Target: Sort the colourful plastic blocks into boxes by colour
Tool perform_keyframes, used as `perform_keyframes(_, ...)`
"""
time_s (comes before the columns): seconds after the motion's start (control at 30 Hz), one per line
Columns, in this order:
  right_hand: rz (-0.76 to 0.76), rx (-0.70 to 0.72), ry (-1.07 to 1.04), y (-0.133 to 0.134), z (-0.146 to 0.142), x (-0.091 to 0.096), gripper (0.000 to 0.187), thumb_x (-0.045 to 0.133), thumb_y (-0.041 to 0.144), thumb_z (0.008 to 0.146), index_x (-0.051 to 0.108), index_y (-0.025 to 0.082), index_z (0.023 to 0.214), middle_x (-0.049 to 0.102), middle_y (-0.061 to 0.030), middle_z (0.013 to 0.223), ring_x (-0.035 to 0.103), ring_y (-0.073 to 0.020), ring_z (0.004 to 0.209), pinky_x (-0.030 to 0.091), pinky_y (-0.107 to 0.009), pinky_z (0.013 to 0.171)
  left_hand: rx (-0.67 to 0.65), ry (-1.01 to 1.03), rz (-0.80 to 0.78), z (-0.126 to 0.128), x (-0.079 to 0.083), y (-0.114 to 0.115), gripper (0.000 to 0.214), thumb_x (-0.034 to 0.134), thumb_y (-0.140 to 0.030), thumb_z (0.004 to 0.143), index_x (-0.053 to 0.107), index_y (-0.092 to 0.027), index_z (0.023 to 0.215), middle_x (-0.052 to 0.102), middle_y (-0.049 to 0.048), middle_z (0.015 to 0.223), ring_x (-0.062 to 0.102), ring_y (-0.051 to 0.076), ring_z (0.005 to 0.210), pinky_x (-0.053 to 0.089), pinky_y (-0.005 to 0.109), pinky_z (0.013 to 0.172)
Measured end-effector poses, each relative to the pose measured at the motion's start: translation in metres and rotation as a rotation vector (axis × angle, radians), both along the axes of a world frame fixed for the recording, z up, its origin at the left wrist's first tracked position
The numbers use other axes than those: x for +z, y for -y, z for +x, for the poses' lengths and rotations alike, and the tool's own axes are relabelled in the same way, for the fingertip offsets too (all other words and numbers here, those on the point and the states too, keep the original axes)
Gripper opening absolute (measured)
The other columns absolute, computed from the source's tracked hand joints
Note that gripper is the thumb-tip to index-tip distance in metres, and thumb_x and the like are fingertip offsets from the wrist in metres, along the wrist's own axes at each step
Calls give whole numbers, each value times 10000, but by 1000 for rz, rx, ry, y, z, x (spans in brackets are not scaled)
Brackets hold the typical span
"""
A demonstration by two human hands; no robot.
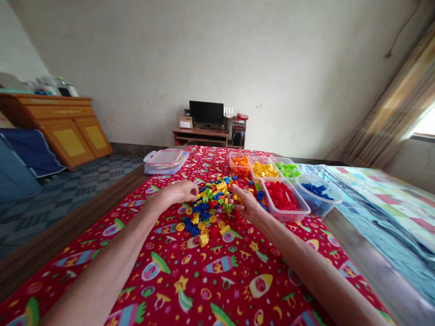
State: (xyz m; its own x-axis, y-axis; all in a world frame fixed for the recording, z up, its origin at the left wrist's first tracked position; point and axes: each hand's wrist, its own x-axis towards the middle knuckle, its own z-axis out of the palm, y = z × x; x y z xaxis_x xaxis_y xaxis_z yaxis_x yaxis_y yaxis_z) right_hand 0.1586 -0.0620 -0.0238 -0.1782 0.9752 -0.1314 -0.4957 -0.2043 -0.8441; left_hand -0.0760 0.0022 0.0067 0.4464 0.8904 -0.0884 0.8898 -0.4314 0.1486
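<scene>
Toy building bricks (212, 201) in several colours lie in a loose pile on the red patterned cloth, with round yellow and blue pieces at the near side. At the pile's left edge is my left hand (185, 191), its fingers curled downward and closed; whatever they hold is hidden. My right hand (249, 204) is at the pile's right side, thumb and fingers closed around a yellow brick (237, 198). Just right of it stands a clear tub of red bricks (281, 195).
Behind the red tub are tubs of orange bricks (240, 164), yellow bricks (265, 170) and green bricks (287, 170). A round tub (328, 206) with blue bricks stands at the right edge. Stacked lids (166, 159) lie at the far left. A bed (380, 199) adjoins the table's right side.
</scene>
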Motion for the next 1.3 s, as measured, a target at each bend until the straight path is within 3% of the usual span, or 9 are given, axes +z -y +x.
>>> perform_keyframes(0.13,66,7,-11,-2,0,-6,409,862,333,504,523,152,646,597,8,560,521,-57,451,213,-96,283,77,-100,79,-4,-4,-3,230,624,-254,681,698,-214,895,730,20,895,639,168,796,438,204,651)
perform_keyframes(0.27,86,22,-11,-1,0,-7,373,860,281,485,547,138,629,583,18,523,495,-45,426,205,-93,281,23,-38,73,0,-18,-9,230,620,-262,671,703,-220,881,729,13,862,634,163,778,427,203,647)
perform_keyframes(0.47,-13,-2,3,2,-1,0,213,742,281,706,601,122,725,609,-11,570,538,-66,467,308,-100,310,2,302,140,4,-25,-14,154,587,-270,647,697,-208,735,674,6,636,609,171,614,413,227,550)
perform_keyframes(0.6,-110,36,-50,3,2,3,373,543,475,871,619,112,838,639,-59,643,616,-113,567,482,-159,437,-17,618,84,21,-12,-4,284,601,-349,674,688,-183,887,707,29,753,650,189,709,495,259,630)
perform_keyframes(0.77,-118,35,-114,3,3,3,478,345,524,944,605,125,909,651,-81,675,637,-148,619,543,-238,505,-188,876,-75,57,-1,23,373,631,-432,712,663,-158,963,722,61,918,678,208,856,533,309,767)
perform_keyframes(0.9,-121,54,-113,5,-3,3,406,459,527,905,589,142,910,641,-44,658,617,-137,586,543,-244,495,-211,885,-77,79,-7,39,319,604,-398,763,675,-165,969,726,65,956,679,219,903,534,319,810)
perform_keyframes(1.07,-73,4,-68,5,-7,0,258,648,412,818,608,168,890,635,11,662,581,-87,548,492,-162,451,-233,827,118,85,-21,37,277,605,-402,791,700,-179,924,697,78,1093,625,245,1062,479,342,952)
perform_keyframes(1.17,-86,7,-56,4,-6,0,295,639,452,812,596,161,814,611,5,609,585,-96,546,471,-155,431,-200,858,96,81,-20,34,360,557,-458,825,680,-177,1013,672,87,1150,627,244,1067,504,334,918)
perform_keyframes(1.3,-89,16,-111,5,-4,2,349,563,503,845,573,162,777,607,-14,604,613,-129,592,548,-254,550,-160,856,14,76,-13,37,389,502,-442,858,663,-158,1069,682,94,1115,676,223,923,543,328,838)
